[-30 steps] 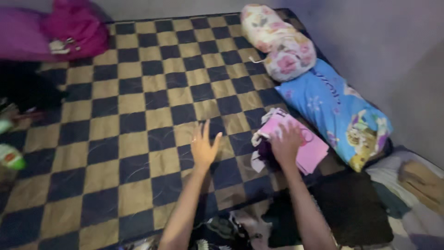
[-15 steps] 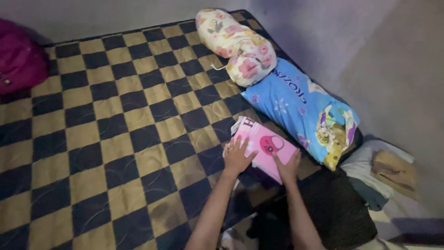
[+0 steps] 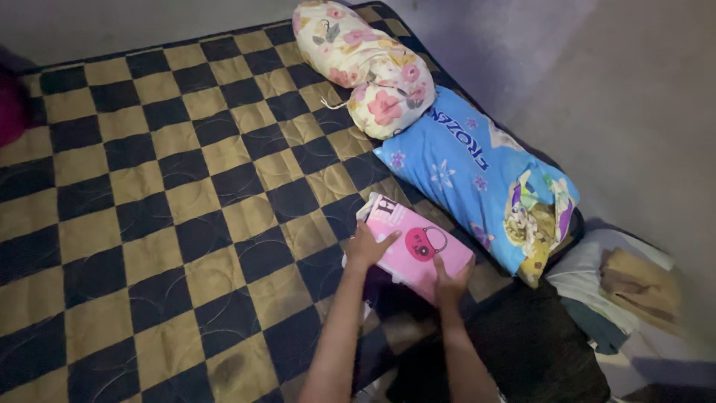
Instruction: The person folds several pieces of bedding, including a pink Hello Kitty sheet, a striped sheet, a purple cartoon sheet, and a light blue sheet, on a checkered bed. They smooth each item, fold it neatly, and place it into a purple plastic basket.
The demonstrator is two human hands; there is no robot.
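Two hands rest on a folded pink garment [image 3: 415, 247] that lies near the right edge of the checkered mattress [image 3: 149, 194], on top of a small stack of darker folded cloth. The left hand [image 3: 368, 247] lies flat with fingers spread over the garment's near-left corner, while the right hand [image 3: 450, 279] curls around its near-right edge, so the piece seems pinned and squared from both sides. The garment sits tilted, its long side running parallel to the blue cartoon pillow [image 3: 485, 179] just beside it. Beyond that pillow, touching its far end, lies a floral bolster [image 3: 367, 63] along the wall. A dark mat [image 3: 537, 343] sits by the mattress corner, with more folded cloth [image 3: 634, 280] on the floor at right.
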